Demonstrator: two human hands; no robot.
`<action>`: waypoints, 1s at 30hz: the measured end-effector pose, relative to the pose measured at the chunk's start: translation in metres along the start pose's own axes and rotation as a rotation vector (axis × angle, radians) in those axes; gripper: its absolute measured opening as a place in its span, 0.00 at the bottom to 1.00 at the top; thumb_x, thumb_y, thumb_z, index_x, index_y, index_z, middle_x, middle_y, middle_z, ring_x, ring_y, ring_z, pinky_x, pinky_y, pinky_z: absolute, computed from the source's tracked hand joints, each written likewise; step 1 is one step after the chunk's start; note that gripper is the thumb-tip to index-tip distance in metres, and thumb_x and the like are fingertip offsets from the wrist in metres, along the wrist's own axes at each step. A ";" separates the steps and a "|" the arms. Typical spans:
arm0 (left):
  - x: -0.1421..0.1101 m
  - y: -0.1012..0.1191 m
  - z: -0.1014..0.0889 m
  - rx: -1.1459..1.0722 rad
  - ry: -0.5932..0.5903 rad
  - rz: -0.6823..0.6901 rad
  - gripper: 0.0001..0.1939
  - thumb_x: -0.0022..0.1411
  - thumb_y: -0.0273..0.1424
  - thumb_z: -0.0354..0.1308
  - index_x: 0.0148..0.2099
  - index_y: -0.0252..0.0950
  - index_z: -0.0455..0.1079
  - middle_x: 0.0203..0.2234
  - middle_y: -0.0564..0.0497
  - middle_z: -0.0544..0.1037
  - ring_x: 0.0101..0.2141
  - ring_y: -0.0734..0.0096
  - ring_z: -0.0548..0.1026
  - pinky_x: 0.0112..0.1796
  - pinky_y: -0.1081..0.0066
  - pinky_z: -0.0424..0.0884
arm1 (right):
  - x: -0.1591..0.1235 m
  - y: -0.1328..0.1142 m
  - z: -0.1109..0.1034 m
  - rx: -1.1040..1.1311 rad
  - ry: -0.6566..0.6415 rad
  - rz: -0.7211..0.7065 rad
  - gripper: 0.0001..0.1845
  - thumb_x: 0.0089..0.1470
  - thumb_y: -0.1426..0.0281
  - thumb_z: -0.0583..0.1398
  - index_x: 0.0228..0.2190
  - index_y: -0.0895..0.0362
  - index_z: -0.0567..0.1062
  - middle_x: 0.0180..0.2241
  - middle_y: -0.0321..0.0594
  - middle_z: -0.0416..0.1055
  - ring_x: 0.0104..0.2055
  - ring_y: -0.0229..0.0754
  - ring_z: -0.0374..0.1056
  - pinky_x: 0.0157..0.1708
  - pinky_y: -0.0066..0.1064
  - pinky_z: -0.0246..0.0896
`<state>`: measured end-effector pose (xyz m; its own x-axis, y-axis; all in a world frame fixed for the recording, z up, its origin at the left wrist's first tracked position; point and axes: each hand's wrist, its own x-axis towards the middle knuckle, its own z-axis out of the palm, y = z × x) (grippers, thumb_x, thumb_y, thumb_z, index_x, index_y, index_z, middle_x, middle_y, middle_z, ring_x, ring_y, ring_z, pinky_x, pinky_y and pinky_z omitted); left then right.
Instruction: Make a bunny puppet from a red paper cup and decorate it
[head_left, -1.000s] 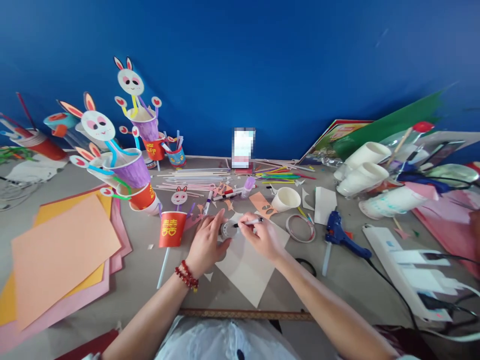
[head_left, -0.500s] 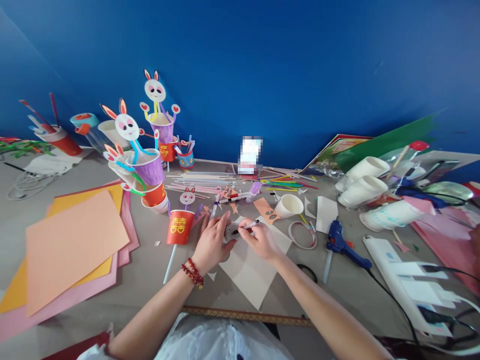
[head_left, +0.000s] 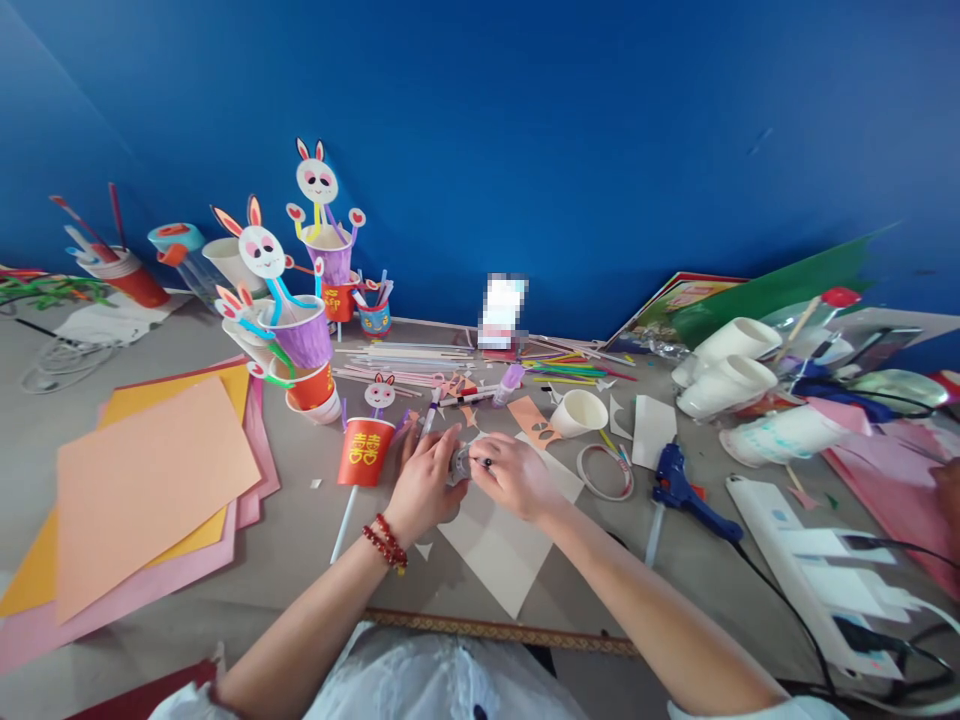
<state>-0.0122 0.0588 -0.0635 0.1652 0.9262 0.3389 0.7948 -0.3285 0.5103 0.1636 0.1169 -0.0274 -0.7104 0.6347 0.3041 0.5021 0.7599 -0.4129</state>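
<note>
Tabletop [head_left: 300, 540] — rabbit [head_left: 379, 392] in cup [head_left: 365, 450], hand [head_left: 431, 475] beside

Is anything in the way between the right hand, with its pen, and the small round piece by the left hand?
Nothing visible does: the right hand, holding the pen, is right beside the small round piece, and the left hand is on the other side. The white cup stands farther back, off that path.

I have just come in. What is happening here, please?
A person is working at a grey table. The left hand holds a small round object over white paper; the right hand grips a pen, mostly hidden, beside it. A red cup with a rabbit face is to the left; a blue glue gun lies to the right.
</note>
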 end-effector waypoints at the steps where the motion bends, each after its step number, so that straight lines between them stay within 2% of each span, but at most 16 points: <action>1: 0.000 0.000 0.000 0.009 0.000 -0.003 0.38 0.56 0.25 0.58 0.67 0.36 0.50 0.48 0.44 0.79 0.52 0.51 0.73 0.63 0.43 0.48 | 0.003 -0.003 -0.002 -0.032 -0.018 0.017 0.09 0.59 0.75 0.54 0.29 0.54 0.71 0.26 0.39 0.72 0.33 0.44 0.66 0.31 0.31 0.54; 6: -0.001 0.000 0.002 0.038 0.015 -0.018 0.38 0.55 0.26 0.59 0.66 0.35 0.51 0.50 0.41 0.78 0.54 0.50 0.72 0.63 0.43 0.47 | 0.021 -0.013 -0.006 0.036 -0.120 0.195 0.09 0.55 0.75 0.57 0.24 0.54 0.72 0.23 0.39 0.70 0.30 0.43 0.64 0.27 0.30 0.48; 10: 0.000 0.000 0.001 0.024 0.004 -0.017 0.38 0.56 0.28 0.61 0.66 0.37 0.51 0.52 0.40 0.77 0.55 0.49 0.71 0.63 0.42 0.47 | 0.033 -0.008 -0.002 0.122 -0.113 0.285 0.11 0.53 0.73 0.58 0.20 0.54 0.70 0.21 0.37 0.69 0.24 0.39 0.61 0.23 0.29 0.44; 14: 0.001 0.001 -0.001 0.006 -0.008 -0.024 0.39 0.55 0.29 0.62 0.66 0.37 0.50 0.52 0.40 0.77 0.54 0.49 0.71 0.63 0.41 0.47 | 0.032 0.001 0.003 0.207 -0.065 0.339 0.15 0.57 0.71 0.54 0.19 0.55 0.69 0.17 0.35 0.65 0.21 0.38 0.60 0.22 0.28 0.48; 20: 0.001 0.003 -0.004 -0.028 -0.031 -0.039 0.39 0.57 0.28 0.61 0.67 0.38 0.50 0.48 0.43 0.79 0.53 0.49 0.72 0.61 0.40 0.49 | 0.010 0.004 0.004 0.324 0.005 0.347 0.15 0.62 0.66 0.51 0.26 0.55 0.71 0.24 0.36 0.71 0.26 0.39 0.67 0.28 0.27 0.59; 23: 0.000 0.002 -0.003 -0.029 -0.025 -0.035 0.38 0.57 0.28 0.61 0.66 0.38 0.50 0.48 0.44 0.80 0.53 0.49 0.72 0.61 0.41 0.50 | 0.000 0.002 -0.002 0.349 0.079 0.350 0.15 0.63 0.64 0.52 0.27 0.55 0.71 0.23 0.36 0.71 0.25 0.39 0.67 0.27 0.27 0.59; 25: 0.000 0.001 -0.001 -0.024 -0.019 -0.027 0.39 0.57 0.28 0.62 0.67 0.38 0.50 0.48 0.44 0.79 0.53 0.49 0.72 0.61 0.40 0.49 | -0.008 0.000 -0.006 0.363 0.178 0.390 0.15 0.64 0.62 0.53 0.29 0.55 0.72 0.24 0.37 0.72 0.25 0.39 0.67 0.27 0.27 0.61; 28: 0.000 0.000 0.000 -0.006 -0.007 -0.011 0.40 0.57 0.28 0.62 0.67 0.39 0.48 0.49 0.44 0.79 0.53 0.48 0.72 0.61 0.40 0.48 | -0.026 -0.005 -0.005 0.463 0.361 0.465 0.13 0.65 0.60 0.54 0.38 0.55 0.74 0.31 0.42 0.75 0.31 0.42 0.72 0.30 0.28 0.66; 30: -0.001 -0.001 0.001 0.008 0.004 0.006 0.40 0.57 0.28 0.62 0.68 0.40 0.48 0.49 0.44 0.79 0.52 0.49 0.73 0.61 0.40 0.48 | -0.041 -0.007 0.003 0.543 0.429 0.492 0.15 0.66 0.60 0.54 0.45 0.55 0.74 0.39 0.46 0.76 0.38 0.45 0.74 0.34 0.31 0.70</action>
<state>-0.0123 0.0587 -0.0646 0.1676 0.9237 0.3445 0.7986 -0.3321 0.5020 0.1877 0.0856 -0.0391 -0.1699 0.9569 0.2357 0.3203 0.2798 -0.9050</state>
